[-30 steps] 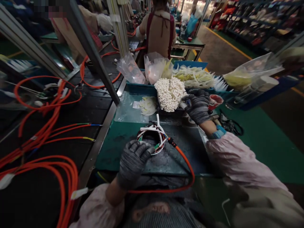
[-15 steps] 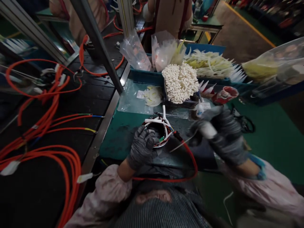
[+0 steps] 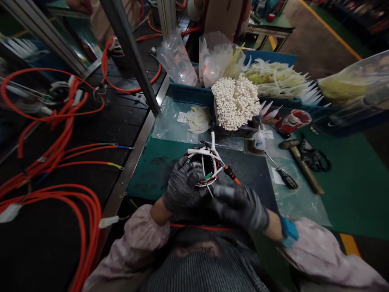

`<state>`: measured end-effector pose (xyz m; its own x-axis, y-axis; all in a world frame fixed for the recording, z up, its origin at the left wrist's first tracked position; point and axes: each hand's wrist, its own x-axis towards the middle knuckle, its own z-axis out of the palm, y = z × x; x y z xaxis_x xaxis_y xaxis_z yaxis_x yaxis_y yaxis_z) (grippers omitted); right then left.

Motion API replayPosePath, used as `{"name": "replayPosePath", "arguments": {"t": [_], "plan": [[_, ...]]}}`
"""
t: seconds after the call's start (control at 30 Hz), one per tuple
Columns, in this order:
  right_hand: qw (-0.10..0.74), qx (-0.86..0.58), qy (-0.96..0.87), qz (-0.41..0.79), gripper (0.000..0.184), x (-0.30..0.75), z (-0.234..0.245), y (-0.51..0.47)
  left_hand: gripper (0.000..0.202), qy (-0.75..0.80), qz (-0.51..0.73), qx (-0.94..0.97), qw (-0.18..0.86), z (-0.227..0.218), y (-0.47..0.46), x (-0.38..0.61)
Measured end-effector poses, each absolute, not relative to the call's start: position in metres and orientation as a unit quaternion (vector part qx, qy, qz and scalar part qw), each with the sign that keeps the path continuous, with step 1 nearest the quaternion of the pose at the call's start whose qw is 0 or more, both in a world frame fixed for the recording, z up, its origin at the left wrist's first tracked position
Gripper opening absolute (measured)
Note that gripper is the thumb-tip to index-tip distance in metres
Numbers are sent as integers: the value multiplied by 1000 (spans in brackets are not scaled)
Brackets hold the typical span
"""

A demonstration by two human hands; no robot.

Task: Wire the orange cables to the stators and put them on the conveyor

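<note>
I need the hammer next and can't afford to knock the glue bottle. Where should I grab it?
Grip the hammer mid-handle, coming from the right. It lies flat with its head nearest the glue bottle and the screwdriver on its left; its right side looks freer.

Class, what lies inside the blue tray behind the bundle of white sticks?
The blue tray holds pale strips and clear bags; its floor is covered.

So the wound ring part sat on the mat near the middle, with the left hand on its near-left edge and the right hand just near-right of it. Farther back was the bundle of swabs, a small bottle to its near right. A screwdriver and hammer lay off right. Cables sprawled far left.
</note>
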<state>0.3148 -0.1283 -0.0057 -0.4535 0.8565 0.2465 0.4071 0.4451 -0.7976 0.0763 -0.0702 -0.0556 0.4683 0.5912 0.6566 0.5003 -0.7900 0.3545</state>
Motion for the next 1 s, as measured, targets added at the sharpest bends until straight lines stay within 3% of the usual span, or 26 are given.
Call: {"name": "replayPosePath", "arguments": {"t": [0.07, 0.13, 0.27, 0.33, 0.47, 0.57, 0.7, 1.0], "plan": [[331, -432, -809, 221, 30, 308, -9, -106, 18, 307, 407, 857, 80, -53, -68, 75], [276, -480, -820, 147, 35, 302, -7, -85, 17, 301, 418, 852, 97, -51, -67, 75], [149, -516, -832, 138, 41, 290, 4, -59, 14, 302, 436, 841, 106, -52, -66, 77], [190, -483, -829, 209, 35, 286, 4, -55, 15, 303, 436, 841, 101, -52, -65, 78], [367, -440, -708, 412, 32, 287, 1, -57, 11, 303, 445, 839, 83, -50, -65, 79], [362, -393, -661, 526, 32, 294, 5, -57, 12, 301, 429, 848, 76, -47, -65, 78], [337, -400, -676, 518, 17, 300, 7, -54, 12, 317, 401, 855, 88, -45, -64, 75], [370, -382, -715, 454, 12, 301, -6, -58, 16, 292, 420, 856, 80, -45, -61, 73]]}}
